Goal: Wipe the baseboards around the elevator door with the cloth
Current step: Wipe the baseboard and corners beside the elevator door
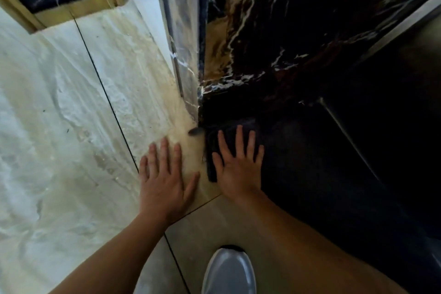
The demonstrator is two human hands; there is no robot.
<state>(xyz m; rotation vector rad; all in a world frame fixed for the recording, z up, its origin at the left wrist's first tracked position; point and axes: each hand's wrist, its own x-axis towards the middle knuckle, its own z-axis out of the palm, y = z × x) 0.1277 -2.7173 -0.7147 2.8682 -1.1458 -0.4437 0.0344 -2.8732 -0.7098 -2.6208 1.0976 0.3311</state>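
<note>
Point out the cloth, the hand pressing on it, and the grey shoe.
cloth (212,150): head view, on its dark left edge beside the fingers.
right hand (238,169): head view, on the back of the hand.
grey shoe (229,272): head view, on the toe cap.

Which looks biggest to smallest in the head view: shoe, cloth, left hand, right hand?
1. Shoe, though it sits nearest the camera, which inflates it.
2. Left hand and right hand: look alike, no ranking.
3. Cloth, mostly hidden under the right hand.
</note>
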